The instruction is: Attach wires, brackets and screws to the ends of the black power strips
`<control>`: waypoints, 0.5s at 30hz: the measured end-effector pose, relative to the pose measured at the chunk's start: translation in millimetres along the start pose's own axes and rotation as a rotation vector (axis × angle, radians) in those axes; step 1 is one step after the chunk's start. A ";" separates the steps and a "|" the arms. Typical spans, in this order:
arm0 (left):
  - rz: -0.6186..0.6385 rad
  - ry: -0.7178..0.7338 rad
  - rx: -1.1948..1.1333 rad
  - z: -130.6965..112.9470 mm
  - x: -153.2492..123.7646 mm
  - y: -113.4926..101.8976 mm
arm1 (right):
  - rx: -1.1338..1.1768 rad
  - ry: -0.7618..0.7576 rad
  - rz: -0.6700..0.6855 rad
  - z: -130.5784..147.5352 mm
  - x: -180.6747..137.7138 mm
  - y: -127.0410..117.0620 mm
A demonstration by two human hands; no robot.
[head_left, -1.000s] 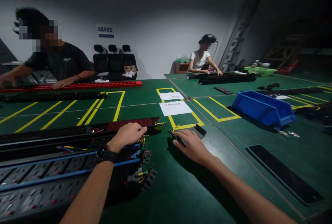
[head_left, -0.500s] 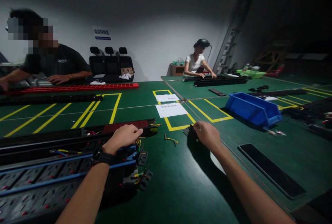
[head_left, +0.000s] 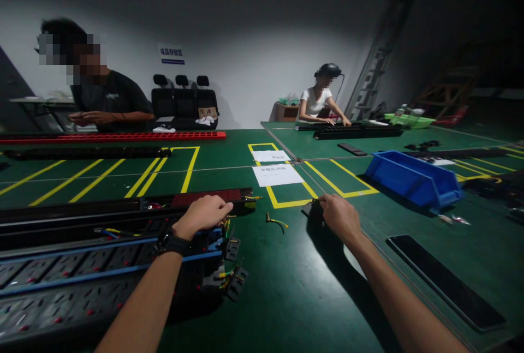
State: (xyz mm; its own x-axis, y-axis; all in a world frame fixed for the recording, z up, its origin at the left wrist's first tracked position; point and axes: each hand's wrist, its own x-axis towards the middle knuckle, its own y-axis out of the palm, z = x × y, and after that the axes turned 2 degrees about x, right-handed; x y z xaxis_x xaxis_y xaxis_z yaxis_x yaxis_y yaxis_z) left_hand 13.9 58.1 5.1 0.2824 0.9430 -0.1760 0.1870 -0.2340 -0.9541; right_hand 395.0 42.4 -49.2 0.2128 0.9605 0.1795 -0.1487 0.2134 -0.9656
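Observation:
My left hand (head_left: 204,214) rests with curled fingers on the end of a long black power strip assembly (head_left: 82,265), where yellow and green wires (head_left: 225,274) stick out. A black watch sits on that wrist. My right hand (head_left: 338,216) is closed over a small black part (head_left: 309,209) lying on the green table (head_left: 286,287). A short yellow-green wire piece (head_left: 276,221) lies loose between the two hands, touched by neither.
A blue bin (head_left: 413,178) stands at the right and a flat black cover plate (head_left: 446,282) lies near the right edge. White paper sheets (head_left: 276,174) sit in a yellow-taped box. One person works at a red strip (head_left: 123,136) far left, another at the back.
My right hand went from flat and spread on the table to closed over the small black part, which uncovered the loose wire piece. My left hand stayed on the strip's end.

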 end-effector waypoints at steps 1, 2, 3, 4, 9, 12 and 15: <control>0.002 -0.005 0.003 -0.3 -0.1 0.0 | -0.004 -0.001 0.003 0.0 0.1 0.5; 0.004 -0.010 0.007 -0.7 -0.4 -0.2 | -0.008 -0.005 -0.003 -0.3 0.2 1.3; 0.006 -0.013 0.010 -1.1 -0.6 -0.4 | -0.011 -0.012 -0.016 -1.0 0.4 2.5; 0.007 -0.014 0.011 -1.5 -0.9 -0.7 | -0.014 -0.023 -0.033 -2.1 0.7 3.7; 0.003 -0.023 0.007 -2.6 -1.4 -0.5 | 0.006 -0.088 -0.157 -7.8 3.1 6.9; 0.002 -0.027 0.008 -2.7 -1.5 0.4 | 0.125 -0.067 -0.254 -6.4 3.9 8.3; -0.008 -0.019 0.012 -2.7 -2.2 0.7 | 0.398 -0.091 -0.328 4.6 -0.6 14.5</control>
State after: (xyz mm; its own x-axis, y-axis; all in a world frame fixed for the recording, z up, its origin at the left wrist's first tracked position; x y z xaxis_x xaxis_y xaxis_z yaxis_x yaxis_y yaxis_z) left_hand 15.9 55.3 5.4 0.2631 0.9491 -0.1732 0.1779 -0.2242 -0.9582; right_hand 388.2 45.8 -62.5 0.2277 0.8398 0.4929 -0.4475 0.5398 -0.7130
